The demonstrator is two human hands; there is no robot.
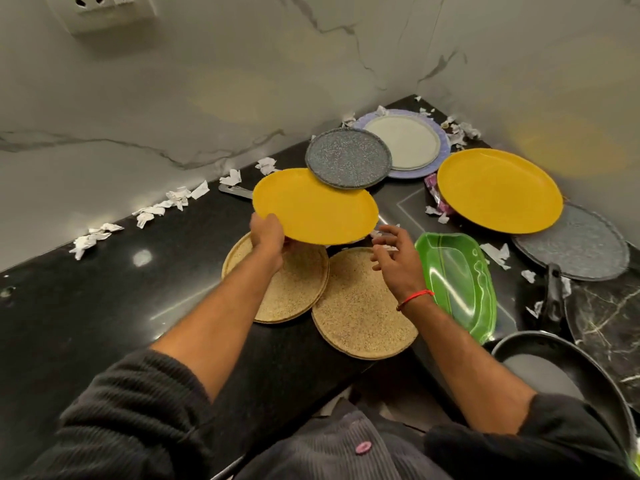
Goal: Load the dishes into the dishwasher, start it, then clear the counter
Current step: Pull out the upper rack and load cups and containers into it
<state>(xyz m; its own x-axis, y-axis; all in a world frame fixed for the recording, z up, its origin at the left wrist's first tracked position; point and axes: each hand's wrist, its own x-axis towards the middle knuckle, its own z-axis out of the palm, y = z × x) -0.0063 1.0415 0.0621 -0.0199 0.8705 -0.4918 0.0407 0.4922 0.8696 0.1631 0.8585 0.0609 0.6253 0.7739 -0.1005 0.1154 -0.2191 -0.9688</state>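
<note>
Head view: left fingers clamp yellow plate above tan plates (right fingers apart).

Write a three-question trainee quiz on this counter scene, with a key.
1. True or false: the left hand holds a yellow plate by its rim.
2. Which lies right of the right hand? A) green tray B) red bowl C) glass jug
3. Fill in: scraps of torn ____ lie along the wall.

Key: 1 true; 2 A; 3 paper
</note>
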